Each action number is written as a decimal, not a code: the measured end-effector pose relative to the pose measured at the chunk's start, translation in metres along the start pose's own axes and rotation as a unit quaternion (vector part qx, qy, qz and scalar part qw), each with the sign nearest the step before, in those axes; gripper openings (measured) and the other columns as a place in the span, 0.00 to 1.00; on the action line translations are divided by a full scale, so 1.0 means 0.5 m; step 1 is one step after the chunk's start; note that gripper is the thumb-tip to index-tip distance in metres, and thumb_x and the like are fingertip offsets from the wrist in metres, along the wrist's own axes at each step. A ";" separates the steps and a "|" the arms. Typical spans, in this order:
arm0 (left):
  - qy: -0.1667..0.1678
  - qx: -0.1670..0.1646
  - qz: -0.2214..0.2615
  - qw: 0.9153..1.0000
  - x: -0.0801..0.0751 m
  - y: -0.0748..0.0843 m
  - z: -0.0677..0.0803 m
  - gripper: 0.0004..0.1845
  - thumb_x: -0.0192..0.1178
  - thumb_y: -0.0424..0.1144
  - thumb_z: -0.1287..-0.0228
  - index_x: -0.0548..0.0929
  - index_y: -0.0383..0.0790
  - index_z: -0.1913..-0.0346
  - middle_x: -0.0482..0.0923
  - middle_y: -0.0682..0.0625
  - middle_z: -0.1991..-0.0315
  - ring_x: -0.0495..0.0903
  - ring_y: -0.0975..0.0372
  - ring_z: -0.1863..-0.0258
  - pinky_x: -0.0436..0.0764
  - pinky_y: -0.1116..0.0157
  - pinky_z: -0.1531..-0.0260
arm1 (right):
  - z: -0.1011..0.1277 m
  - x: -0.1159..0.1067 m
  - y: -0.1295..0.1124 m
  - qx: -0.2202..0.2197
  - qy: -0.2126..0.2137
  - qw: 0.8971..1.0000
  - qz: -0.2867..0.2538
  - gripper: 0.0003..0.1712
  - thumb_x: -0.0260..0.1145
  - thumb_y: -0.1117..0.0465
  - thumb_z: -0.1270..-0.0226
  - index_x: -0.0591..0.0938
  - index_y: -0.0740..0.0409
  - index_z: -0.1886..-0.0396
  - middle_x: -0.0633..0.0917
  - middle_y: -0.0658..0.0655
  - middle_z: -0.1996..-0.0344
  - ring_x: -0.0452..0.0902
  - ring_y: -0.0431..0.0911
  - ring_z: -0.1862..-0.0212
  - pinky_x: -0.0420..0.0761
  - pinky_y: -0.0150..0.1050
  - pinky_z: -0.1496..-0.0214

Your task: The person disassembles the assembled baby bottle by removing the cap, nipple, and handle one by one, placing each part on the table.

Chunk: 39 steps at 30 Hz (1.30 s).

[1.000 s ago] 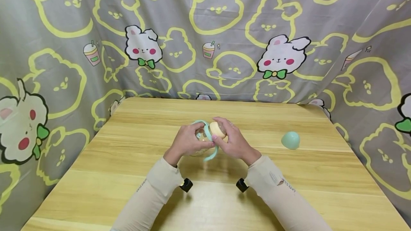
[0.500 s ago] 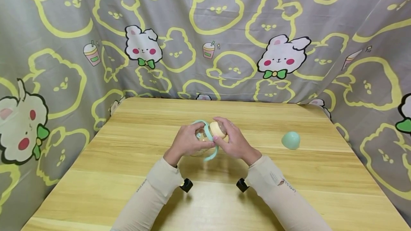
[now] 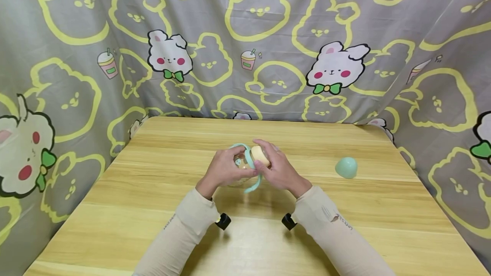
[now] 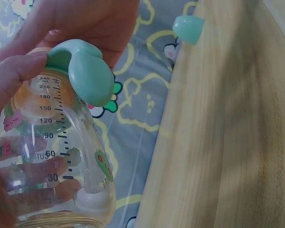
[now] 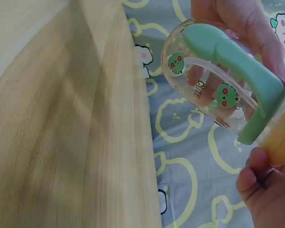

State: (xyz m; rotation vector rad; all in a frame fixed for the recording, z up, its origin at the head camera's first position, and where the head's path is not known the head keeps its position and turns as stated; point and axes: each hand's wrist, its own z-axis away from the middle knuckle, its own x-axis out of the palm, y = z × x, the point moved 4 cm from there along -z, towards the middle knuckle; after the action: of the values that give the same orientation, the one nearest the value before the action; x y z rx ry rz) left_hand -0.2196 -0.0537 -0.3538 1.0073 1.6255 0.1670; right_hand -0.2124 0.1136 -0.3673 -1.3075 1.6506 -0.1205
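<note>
A clear baby bottle [image 3: 242, 166] with teal handles [image 3: 251, 185] and a beige top [image 3: 259, 155] is held a little above the middle of the wooden table [image 3: 153, 208]. My left hand [image 3: 222, 168] grips its body; through the clear bottle [image 4: 52, 156] in the left wrist view its fingers show, under a teal handle [image 4: 88, 76]. My right hand [image 3: 278, 168] grips the beige top. In the right wrist view the bottle [image 5: 213, 90] lies tilted, its teal handle [image 5: 237, 66] ahead of the beige top [image 5: 282, 137] and right fingers [image 5: 256, 190].
A teal dome cap [image 3: 346, 168] lies on the table to the right, apart from the hands; it shows as the teal cap [image 4: 188, 28] in the left wrist view. A grey cloth with rabbit prints [image 3: 245, 54] hangs around the table's back and sides.
My right thumb has slid slightly over the beige top. The hands and the bottle stay in the same place.
</note>
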 end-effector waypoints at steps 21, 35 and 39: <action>0.004 -0.013 0.012 1.000 0.000 -0.003 -0.001 0.25 0.73 0.59 0.57 0.82 0.45 0.63 0.77 0.57 0.72 0.71 0.64 0.77 0.72 0.65 0.75 | -0.002 -0.008 -0.004 -0.028 0.026 0.999 -0.007 0.31 0.57 0.58 0.32 0.64 0.63 0.32 0.78 0.55 0.60 0.72 0.50 0.55 0.72 0.51 0.52; 0.007 -0.006 0.004 1.000 0.001 -0.001 -0.002 0.23 0.73 0.60 0.57 0.80 0.46 0.66 0.76 0.56 0.74 0.68 0.64 0.80 0.70 0.65 0.78 | -0.001 -0.005 -0.006 -0.033 0.020 0.999 -0.031 0.29 0.56 0.55 0.29 0.65 0.58 0.31 0.79 0.52 0.65 0.74 0.44 0.64 0.76 0.41 0.64; 0.007 -0.005 0.005 1.000 0.003 -0.001 -0.003 0.22 0.72 0.60 0.57 0.80 0.49 0.67 0.75 0.57 0.75 0.67 0.65 0.81 0.69 0.66 0.79 | 0.000 -0.006 -0.006 -0.009 0.020 1.000 -0.017 0.29 0.57 0.55 0.29 0.65 0.58 0.32 0.78 0.53 0.66 0.73 0.45 0.64 0.76 0.41 0.65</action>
State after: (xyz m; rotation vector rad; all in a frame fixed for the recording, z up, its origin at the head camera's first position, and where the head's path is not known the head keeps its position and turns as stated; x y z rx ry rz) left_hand -0.2209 -0.0525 -0.3545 1.0087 1.6308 0.1874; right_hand -0.2109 0.1147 -0.3637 -1.3555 1.6673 -0.1526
